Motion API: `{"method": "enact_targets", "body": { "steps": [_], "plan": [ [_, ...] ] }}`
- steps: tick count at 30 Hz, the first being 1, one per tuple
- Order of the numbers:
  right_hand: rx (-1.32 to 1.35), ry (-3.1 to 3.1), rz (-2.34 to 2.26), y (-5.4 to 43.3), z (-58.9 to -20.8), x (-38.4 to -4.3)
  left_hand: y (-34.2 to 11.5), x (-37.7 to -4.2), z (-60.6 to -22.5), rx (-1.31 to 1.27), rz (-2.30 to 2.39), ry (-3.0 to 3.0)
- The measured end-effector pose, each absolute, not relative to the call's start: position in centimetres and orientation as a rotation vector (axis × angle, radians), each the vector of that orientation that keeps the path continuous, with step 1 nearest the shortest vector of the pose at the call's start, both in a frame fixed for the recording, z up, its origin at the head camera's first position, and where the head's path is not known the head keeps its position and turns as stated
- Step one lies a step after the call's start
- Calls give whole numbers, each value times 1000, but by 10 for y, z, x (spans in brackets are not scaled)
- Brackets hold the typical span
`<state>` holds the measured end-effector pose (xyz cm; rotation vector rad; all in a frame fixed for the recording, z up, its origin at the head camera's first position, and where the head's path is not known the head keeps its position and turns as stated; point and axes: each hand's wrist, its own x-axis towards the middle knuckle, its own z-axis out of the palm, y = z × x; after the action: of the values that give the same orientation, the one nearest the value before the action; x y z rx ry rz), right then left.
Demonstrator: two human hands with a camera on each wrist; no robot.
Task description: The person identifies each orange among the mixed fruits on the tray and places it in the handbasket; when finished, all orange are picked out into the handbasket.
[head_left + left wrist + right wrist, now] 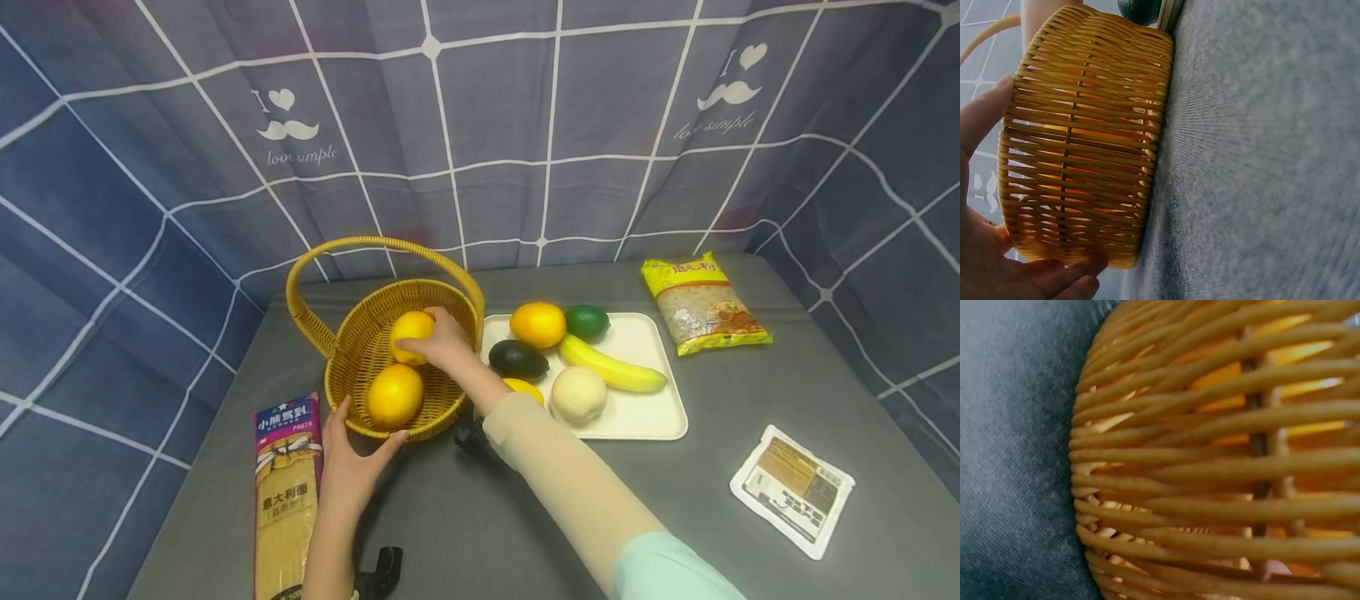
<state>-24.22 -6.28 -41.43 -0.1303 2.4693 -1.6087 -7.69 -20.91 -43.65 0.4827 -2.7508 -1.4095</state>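
A yellow wicker basket (442,408) with a tall arched handle stands on the grey cloth. Inside it, my right hand (446,337) grips a yellow-orange oval fruit (411,333), thumb and fingers on opposite sides. Whether that fruit touches the basket's floor I cannot tell. A second yellow-orange fruit (394,397) lies nearer the front wall. My left hand (351,462) holds the basket's near side, thumb and fingers spread along the rim; the left wrist view shows its fingers (1079,281) against the woven wall. In the right wrist view, weave (1210,462) hides most of the fruit.
Right of the basket, a white tray (667,417) bears a yellow-orange fruit, a banana, a green fruit, a dark avocado-like fruit, a pale round fruit and a partly hidden yellow one. A pasta pack (285,500) lies left, a yellow bag (705,304) and white packet (792,492) right.
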Motion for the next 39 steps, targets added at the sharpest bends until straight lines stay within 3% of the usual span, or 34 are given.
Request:
{"method": "enact_targets", "body": {
  "steps": [25, 39],
  "plan": [
    [-338, 2615, -1382, -54, -404, -231, -208, -76, -436, 481, -1370, -2765],
    [-571, 2614, -1561, -15, -376, -184, -209, -77, -434, 504, -1372, -2778]
  ]
}}
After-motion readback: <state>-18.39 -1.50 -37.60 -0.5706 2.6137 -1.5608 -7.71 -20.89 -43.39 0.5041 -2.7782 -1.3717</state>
